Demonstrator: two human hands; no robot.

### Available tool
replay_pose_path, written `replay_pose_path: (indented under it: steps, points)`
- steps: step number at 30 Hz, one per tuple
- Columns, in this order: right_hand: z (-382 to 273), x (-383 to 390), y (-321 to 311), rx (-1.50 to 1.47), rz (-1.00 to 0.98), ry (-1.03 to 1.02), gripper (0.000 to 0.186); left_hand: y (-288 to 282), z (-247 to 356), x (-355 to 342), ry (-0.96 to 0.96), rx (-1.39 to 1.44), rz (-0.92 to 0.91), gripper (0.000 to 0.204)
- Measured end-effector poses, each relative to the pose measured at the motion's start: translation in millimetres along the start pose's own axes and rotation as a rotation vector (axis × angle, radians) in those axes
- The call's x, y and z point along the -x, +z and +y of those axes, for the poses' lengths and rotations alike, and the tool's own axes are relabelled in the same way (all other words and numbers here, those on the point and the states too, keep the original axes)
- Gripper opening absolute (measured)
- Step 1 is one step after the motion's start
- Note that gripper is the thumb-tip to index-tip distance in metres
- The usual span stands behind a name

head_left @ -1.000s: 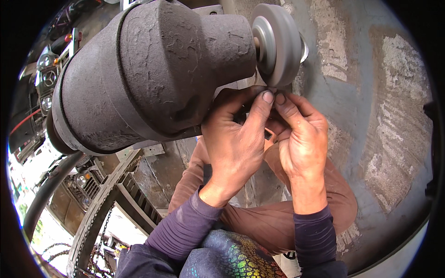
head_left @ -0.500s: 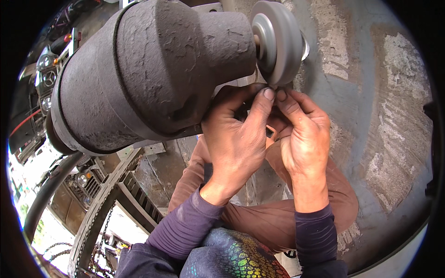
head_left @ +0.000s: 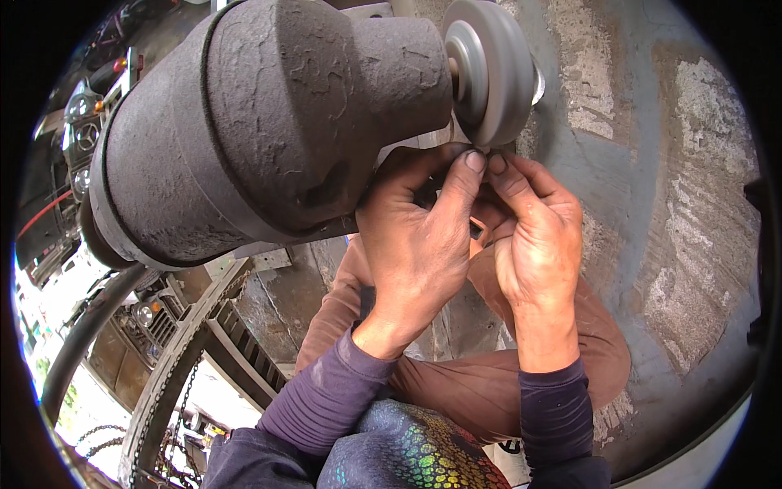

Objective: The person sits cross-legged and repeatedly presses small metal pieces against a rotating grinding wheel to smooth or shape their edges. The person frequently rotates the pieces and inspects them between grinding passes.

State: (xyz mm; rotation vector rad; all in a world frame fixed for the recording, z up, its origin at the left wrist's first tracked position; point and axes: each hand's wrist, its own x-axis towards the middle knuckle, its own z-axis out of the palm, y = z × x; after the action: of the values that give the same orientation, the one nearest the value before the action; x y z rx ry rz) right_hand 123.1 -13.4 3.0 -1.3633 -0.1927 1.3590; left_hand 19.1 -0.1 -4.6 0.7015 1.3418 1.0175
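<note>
A grey grinding wheel (head_left: 507, 77), its face blurred, sits on the shaft of a large dark bench grinder motor (head_left: 269, 114). Just under the wheel's lower rim, my left hand (head_left: 419, 244) is closed, thumb pressed against the fingers. Beside it my right hand (head_left: 538, 244) pinches in the same way, thumb tip close to the left thumb. Whatever lies between the fingertips is too small and too hidden to name. The back of my left hand is close below the motor housing.
My bent legs in brown trousers (head_left: 464, 383) are under my forearms. Worn, patchy concrete floor (head_left: 692, 204) spreads on the right. At the lower left stand a metal frame with a hanging chain (head_left: 175, 416) and a dark curved pipe (head_left: 90, 342); vehicle parts fill the far left.
Both hands keep their pinch beneath the wheel. Apart from a very slight shift of the view, nothing visibly differs.
</note>
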Motion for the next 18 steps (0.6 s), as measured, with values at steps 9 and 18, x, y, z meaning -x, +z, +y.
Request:
replay_pose_path:
  steps: [9,18]
  points:
    - [-0.5,-1.3,-2.8,0.073,-0.022,-0.004,0.023,0.5,2.9,0.9,-0.021,0.008,-0.002,0.021]
    - [-1.0,-2.2,-3.3,0.121,-0.036,-0.015,0.024,0.7,10.1,3.9,-0.011,-0.034,0.003,0.022]
